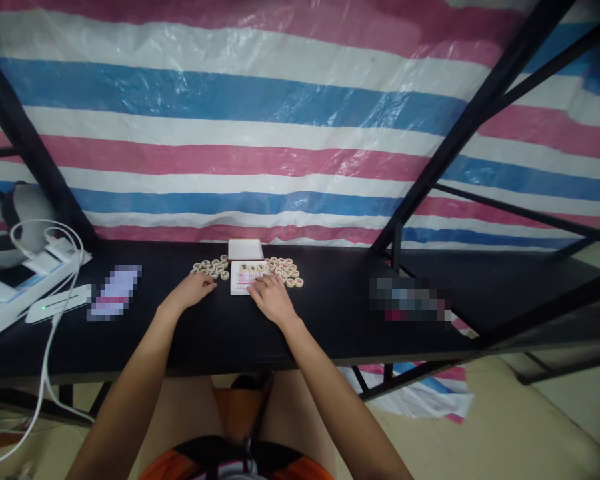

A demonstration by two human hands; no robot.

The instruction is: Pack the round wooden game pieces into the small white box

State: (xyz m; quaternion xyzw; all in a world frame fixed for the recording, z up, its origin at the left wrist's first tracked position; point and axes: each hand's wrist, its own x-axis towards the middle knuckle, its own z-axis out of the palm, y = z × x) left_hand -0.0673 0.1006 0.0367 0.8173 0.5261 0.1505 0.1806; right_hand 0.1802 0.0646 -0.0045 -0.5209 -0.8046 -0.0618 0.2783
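The background is filled by a striped tarp (260, 93) in blue, pink and white, hung behind a black frame (460, 133) of slanted bars. A pale floor (530, 413) is seen below, with more tarp crumpled under the table's right end. The work is carried on a long black table (330, 320), matt and dark. At its left end, white power strips (10, 293) are laid, and white cables (50, 333) are looped down from them over the table edge.

At the middle of the far edge a small white board (240, 279) printed with red lines is laid flat, with a white lid (245, 249) just behind it. Round pale game pieces are gathered on both sides: a left pile (211, 267) and a right pile (285, 270), each just beside the board.

The step in hand is judged to be the handling of pieces at the board. The left hand (193, 290) is rested on the table with its fingers loosely curled and their tips touching the near edge of the left pile. The right hand (273, 300) is laid over the board's near right corner, fingers bent, tips on the printed face. Whether a piece is pinched in either hand cannot be told; the pieces are too small.

Any further move with such pieces is judged to call for a fine fingertip pinch and a steady board.
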